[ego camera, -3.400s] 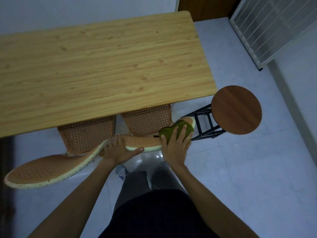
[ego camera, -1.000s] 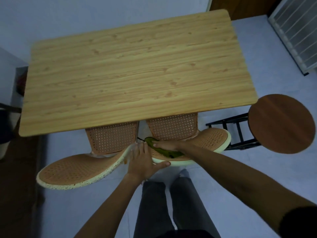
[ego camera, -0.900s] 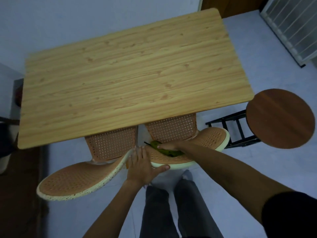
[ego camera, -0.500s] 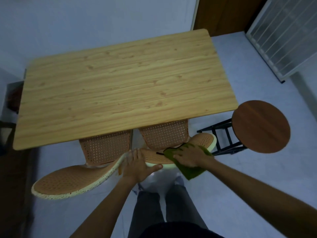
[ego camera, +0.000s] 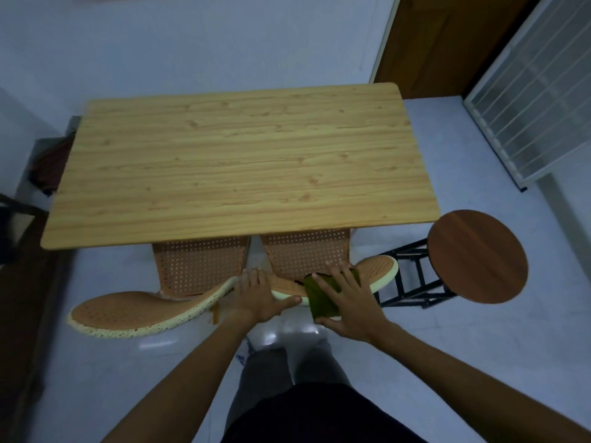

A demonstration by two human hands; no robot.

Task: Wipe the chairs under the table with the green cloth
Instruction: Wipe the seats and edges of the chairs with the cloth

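Dim, bluish light; glare on the floor (ego camera: 281,330) (wide-angle bending at edges).

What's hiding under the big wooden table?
Under the table sit two orange chairs, seats poking out. The right hand presses a green cloth on one backrest. Their legs and seat fronts are covered.

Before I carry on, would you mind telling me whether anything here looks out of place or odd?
Nothing stands out. Both chairs sit tucked under the table, and the right hand presses the green cloth on the right chair's backrest.
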